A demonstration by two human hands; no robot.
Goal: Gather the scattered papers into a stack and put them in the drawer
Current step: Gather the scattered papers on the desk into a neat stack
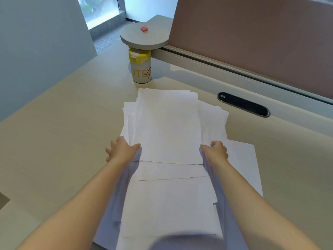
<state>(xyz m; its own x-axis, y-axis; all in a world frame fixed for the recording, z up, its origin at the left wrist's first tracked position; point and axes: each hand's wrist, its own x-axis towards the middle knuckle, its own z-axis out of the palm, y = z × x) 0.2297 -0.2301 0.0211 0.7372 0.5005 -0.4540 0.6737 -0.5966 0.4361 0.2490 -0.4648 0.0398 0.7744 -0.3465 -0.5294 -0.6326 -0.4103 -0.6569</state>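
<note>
The papers (169,134) are plain white sheets, blank on the faces that show, loosely overlapped so that edges and corners fan out unevenly at the far end and along both sides. They lie at the centre of the beige desk (54,123), and the pile's long axis runs from 6 o'clock towards 12, tilted slightly towards 1. The nearer sheets are stepped, their short edges showing as thin lines across the pile. One sheet (245,159) sticks out flat at 3 o'clock from under the rest.

The left hand (120,150) grips the pile's left edge, thumb on top and fingers curled beneath, pinching the sheets. The right hand (216,150) pinches the right edge likewise, thumb pressed on the top sheet.

At 12 o'clock, beyond the pile, stands a white bottle (141,66) with a yellow lid, tucked under a round grey shelf (144,37). At 2 o'clock a dark oval cable slot (243,104) is set in the desk, beside a pinkish partition (252,33).
</note>
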